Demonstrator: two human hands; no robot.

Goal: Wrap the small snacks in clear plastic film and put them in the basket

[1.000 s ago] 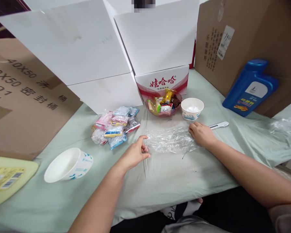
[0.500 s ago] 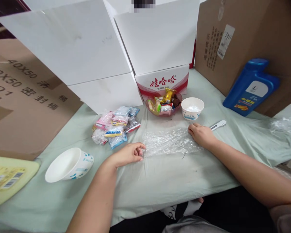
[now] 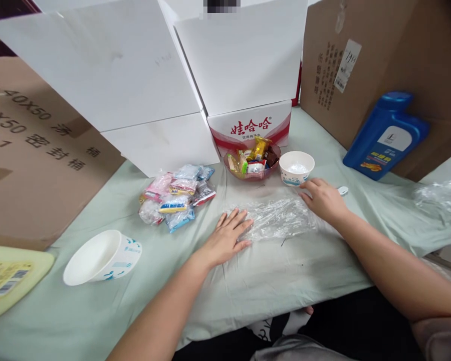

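A crumpled sheet of clear plastic film lies on the cloth between my hands. My left hand rests flat on its left end, fingers spread. Over its right end is my right hand, palm down, with fingers bent and a little apart and nothing visible in them. Its fingertips come close to a small paper bowl with clear plastic inside. Behind that hand a white stick, perhaps a digital thermometer, shows only its end. Left of the film sits a pile of packets wrapped in clear plastic.
A pinkish glass bowl of wrapped snacks stands before white boxes. A tilted paper bowl and a yellow bottle are at left. A blue bottle leans by a cardboard box at right.
My left hand has moved right onto the film and flattened, fingers now spread. My right hand has shifted slightly right and up from the film's edge, covering more of the white stick.
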